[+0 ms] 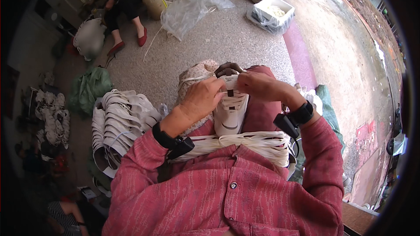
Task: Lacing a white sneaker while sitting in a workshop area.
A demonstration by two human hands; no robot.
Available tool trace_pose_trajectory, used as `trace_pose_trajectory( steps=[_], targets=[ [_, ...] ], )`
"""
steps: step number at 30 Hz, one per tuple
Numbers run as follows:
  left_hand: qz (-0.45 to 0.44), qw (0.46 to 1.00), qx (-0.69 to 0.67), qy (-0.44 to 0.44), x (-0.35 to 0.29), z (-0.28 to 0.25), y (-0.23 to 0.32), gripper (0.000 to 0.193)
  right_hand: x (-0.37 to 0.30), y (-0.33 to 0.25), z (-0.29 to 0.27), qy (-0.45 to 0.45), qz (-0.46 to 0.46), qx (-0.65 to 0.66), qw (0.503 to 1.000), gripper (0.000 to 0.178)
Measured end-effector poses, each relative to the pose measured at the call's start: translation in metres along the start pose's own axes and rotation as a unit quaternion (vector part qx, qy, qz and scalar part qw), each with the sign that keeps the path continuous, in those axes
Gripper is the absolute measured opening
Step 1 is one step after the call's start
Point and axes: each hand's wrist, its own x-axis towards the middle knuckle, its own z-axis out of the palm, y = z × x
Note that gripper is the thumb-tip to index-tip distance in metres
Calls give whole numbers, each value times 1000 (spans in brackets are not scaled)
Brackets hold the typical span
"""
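A white sneaker (230, 120) with a dark collar stands between my knees, its toe toward me. White laces cross its lower tongue, and a dark patch sits mid-tongue. My left hand (199, 98) is at the shoe's left eyelet edge, fingers pinched on what looks like a shoelace (195, 78); a white strand trails over the patterned cloth beside it. At the upper right of the tongue, my right hand (262, 85) is closed, and its curled fingers hide what they hold. Across my lap lies a bundle of white shoelaces (256, 141).
Stacked white shoe uppers (127, 118) stand left of my knees, near a green sack (89, 85). More shoes (52, 118) lie farther left. Ahead are plastic sheeting (186, 15), a white tub (275, 8) and a seated person (124, 8). Green sacking (326, 105) is at my right.
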Motion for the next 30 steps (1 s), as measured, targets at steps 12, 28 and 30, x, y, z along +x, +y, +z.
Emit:
trace_pose_trajectory(
  steps=[12, 28, 30],
  targets=[
    [-23, 998, -61, 16, 0, 7, -9, 12, -5, -15, -9, 29, 145, 334, 931, 8],
    [-80, 992, -99, 18, -18, 5, -8, 20, -9, -14, 1, 125, 216, 527, 812, 15],
    [-74, 987, -141, 31, -17, 8, -8, 18, -11, -19, -2, 116, 211, 501, 831, 15]
  ],
)
